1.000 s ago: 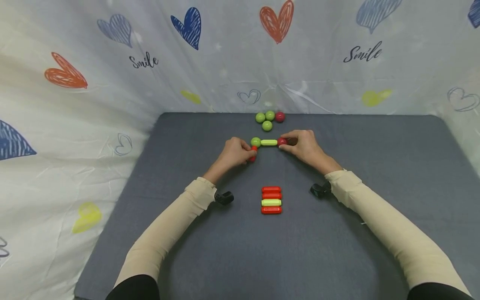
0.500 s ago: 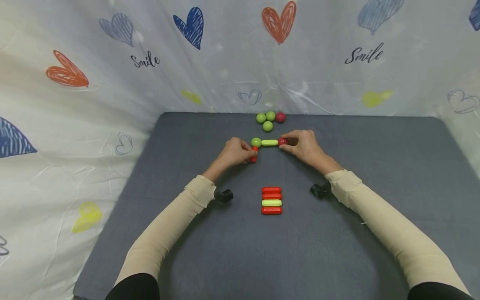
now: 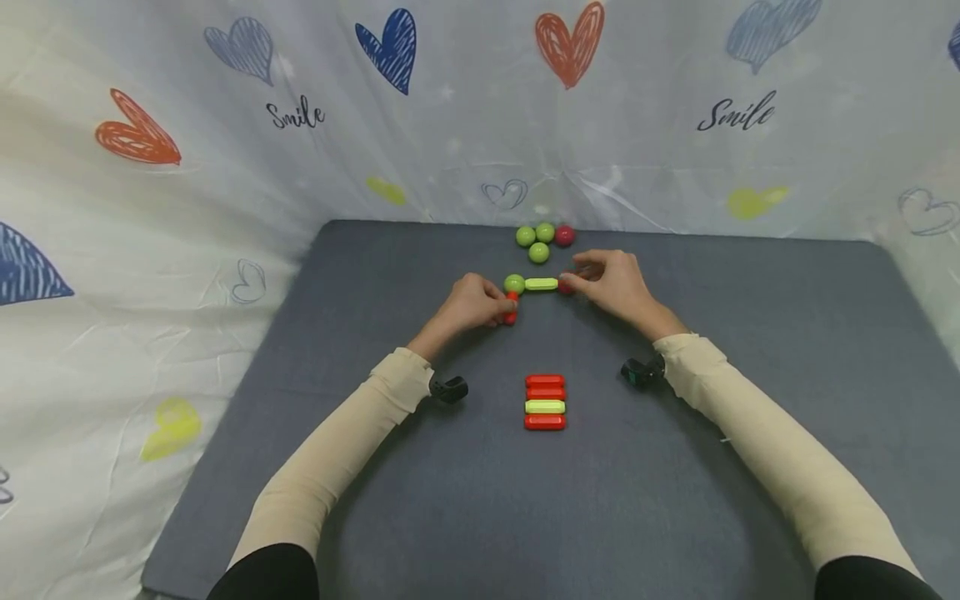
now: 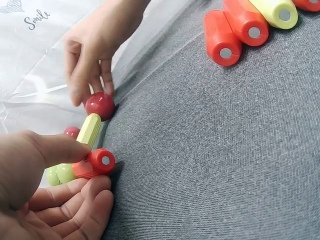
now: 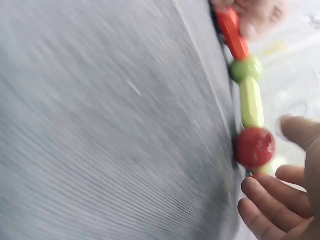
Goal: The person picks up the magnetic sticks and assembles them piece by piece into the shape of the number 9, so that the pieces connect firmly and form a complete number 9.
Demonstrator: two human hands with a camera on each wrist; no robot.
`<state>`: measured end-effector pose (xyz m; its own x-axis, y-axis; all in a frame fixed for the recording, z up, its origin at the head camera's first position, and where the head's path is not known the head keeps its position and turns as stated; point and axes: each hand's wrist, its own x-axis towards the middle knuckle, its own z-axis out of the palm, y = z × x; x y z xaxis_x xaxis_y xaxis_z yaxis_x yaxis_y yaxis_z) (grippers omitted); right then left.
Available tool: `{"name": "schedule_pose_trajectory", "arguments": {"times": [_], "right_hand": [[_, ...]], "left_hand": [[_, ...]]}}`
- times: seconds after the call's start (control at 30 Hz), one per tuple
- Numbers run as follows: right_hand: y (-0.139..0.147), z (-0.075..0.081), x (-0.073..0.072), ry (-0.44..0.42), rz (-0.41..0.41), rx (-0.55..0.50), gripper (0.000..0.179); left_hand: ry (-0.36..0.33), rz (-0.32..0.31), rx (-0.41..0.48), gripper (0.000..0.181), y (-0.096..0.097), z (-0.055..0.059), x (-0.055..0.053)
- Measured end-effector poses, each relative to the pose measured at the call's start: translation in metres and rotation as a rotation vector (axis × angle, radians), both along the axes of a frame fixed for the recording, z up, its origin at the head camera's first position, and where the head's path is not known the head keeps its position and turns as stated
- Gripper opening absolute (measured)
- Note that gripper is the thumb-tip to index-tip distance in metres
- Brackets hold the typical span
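Note:
In the head view my left hand (image 3: 471,302) pinches a red rod (image 3: 512,317) between thumb and fingers. The rod's free end bears a round grey disc, seen in the left wrist view. Its far end meets a green ball (image 3: 514,284), from which a yellow-green rod (image 3: 542,284) runs right to a dark red ball (image 5: 255,147). These parts form an L-shaped chain on the table. Beside the red ball, my right hand (image 3: 613,283) has thumb and fingers spread, with a gap to the ball in the right wrist view.
Behind the chain sit several loose balls, green ones (image 3: 538,252) and one red (image 3: 565,236). Nearer me lies a stack-like row of red rods (image 3: 545,422) with one yellow-green rod (image 3: 545,407) among them. A patterned cloth (image 3: 465,108) hangs behind the grey table (image 3: 420,517).
My right hand has let go of the red ball and drawn slightly back, fingers parting. My left hand keeps its pinch on the red rod. The head view has shifted a little.

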<state>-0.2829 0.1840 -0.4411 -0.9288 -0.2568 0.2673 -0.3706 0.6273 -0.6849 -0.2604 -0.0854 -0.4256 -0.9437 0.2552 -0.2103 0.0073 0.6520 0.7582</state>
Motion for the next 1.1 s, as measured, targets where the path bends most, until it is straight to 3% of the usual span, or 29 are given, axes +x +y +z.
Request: {"name": "schedule_pose_trajectory", "arguments": {"times": [0.23, 0.33, 0.47, 0.63, 0.83, 1.1], "right_hand": [[0.005, 0.011, -0.040, 0.016, -0.092, 0.021, 0.043], [0.003, 0.013, -0.056, 0.008, -0.100, 0.038, 0.044], [-0.002, 0.012, -0.067, -0.004, -0.082, 0.038, 0.044], [-0.008, 0.004, -0.068, 0.006, -0.040, 0.033, 0.038], [-0.009, -0.007, -0.064, 0.058, -0.051, 0.085, 0.028], [-0.003, 0.008, -0.054, 0.050, -0.097, 0.018, 0.024]], "left_hand": [[0.004, 0.006, 0.000, 0.020, -0.002, 0.004, -0.005], [0.008, 0.011, 0.013, 0.019, -0.002, 0.004, -0.006], [0.010, 0.003, 0.023, 0.018, -0.001, 0.002, -0.004], [-0.002, -0.004, 0.018, 0.019, -0.002, -0.005, 0.003], [-0.023, 0.000, 0.042, 0.017, 0.001, -0.010, 0.009], [-0.007, 0.016, 0.063, 0.017, -0.002, -0.004, 0.005]]}}
